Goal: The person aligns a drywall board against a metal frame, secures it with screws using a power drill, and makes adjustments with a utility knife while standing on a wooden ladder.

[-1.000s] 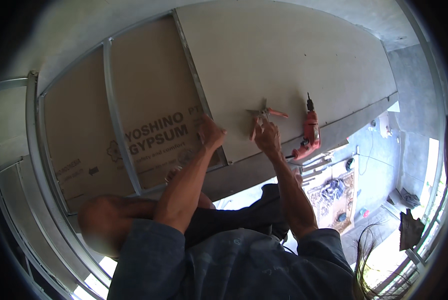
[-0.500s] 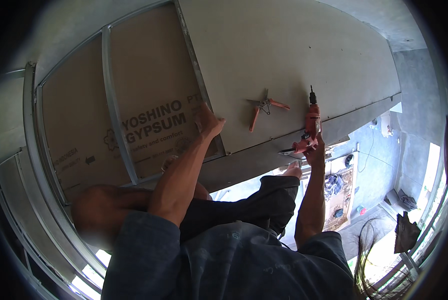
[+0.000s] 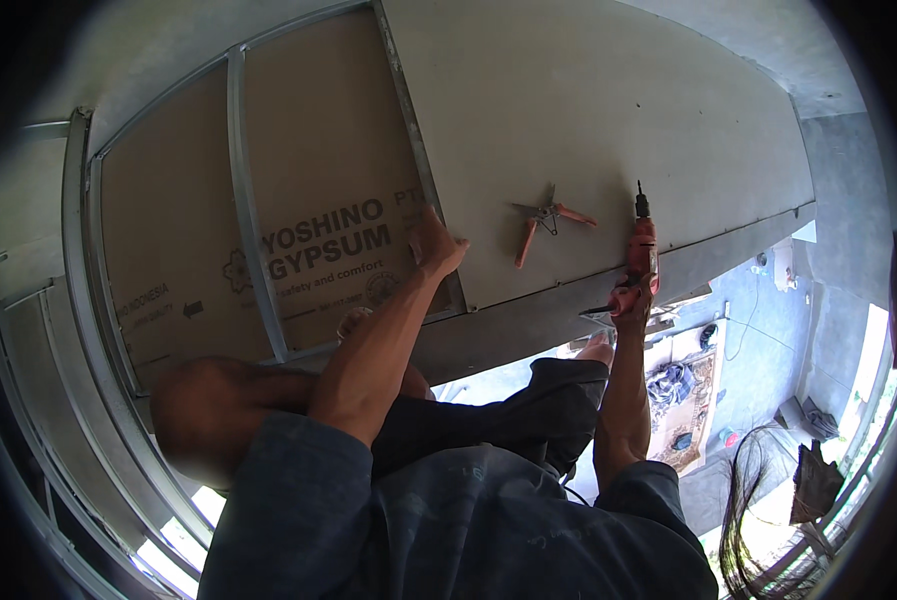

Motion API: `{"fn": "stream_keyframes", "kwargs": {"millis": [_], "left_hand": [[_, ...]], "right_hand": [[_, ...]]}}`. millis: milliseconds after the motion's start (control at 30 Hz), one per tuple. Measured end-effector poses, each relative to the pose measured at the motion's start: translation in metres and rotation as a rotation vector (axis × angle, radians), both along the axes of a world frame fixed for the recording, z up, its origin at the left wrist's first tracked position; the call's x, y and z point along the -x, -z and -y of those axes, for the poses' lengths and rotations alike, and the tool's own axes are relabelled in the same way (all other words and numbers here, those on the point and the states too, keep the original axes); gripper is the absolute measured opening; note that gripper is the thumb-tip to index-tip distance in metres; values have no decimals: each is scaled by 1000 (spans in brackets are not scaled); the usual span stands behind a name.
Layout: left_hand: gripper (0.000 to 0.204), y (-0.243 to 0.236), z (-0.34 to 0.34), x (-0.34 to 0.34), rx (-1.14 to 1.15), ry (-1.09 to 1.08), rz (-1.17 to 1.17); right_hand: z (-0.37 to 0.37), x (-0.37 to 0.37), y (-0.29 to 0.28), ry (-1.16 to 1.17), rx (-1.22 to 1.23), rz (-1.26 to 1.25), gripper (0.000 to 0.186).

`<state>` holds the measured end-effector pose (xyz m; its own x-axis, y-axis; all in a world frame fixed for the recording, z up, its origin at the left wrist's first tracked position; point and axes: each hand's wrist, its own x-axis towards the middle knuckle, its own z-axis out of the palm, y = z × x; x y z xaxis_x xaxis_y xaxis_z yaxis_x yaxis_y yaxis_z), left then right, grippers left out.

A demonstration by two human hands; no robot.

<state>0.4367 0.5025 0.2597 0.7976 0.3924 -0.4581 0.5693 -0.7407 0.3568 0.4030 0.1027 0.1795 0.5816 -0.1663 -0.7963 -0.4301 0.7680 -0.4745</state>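
My left hand [image 3: 434, 244] presses flat against the seam where the pale grey gypsum board [image 3: 588, 110] meets the brown printed board [image 3: 318, 200]; it holds nothing. My right hand [image 3: 628, 299] is wrapped around the handle of a red power drill [image 3: 643, 243] that rests on the grey board near its lower edge, bit pointing up the picture. Orange-handled snips [image 3: 546, 220] lie loose on the grey board, between my two hands and apart from both.
Grey metal studs [image 3: 243, 190] cross the brown board, and a curved metal track [image 3: 73, 300] runs along the left. My dark-trousered leg [image 3: 508, 420] and a bare foot [image 3: 598, 350] sit below the board. Far below right are coiled cables [image 3: 758, 500] and a mat with clutter [image 3: 683, 400].
My right hand left the orange-handled snips on the board, moved right and closed on the red drill's handle. My left hand stayed on the board seam.
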Motion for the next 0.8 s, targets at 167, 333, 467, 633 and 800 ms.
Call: {"fn": "stream_keyframes", "kwargs": {"millis": [167, 333, 467, 633, 800], "left_hand": [[81, -1, 1, -2, -9, -3, -13], [80, -6, 2, -1, 91, -56, 8], [80, 2, 7, -2, 74, -68, -8], [80, -5, 3, -4, 64, -63, -35], [79, -1, 2, -3, 37, -80, -31]], "right_hand": [[11, 7, -13, -84, -67, 137, 57], [23, 12, -106, -253, -20, 278, 55], [17, 15, -197, -256, 337, 309, 53], [-25, 5, -297, -805, 710, 79, 68], [-70, 51, -300, -1105, 822, 29, 79]]}}
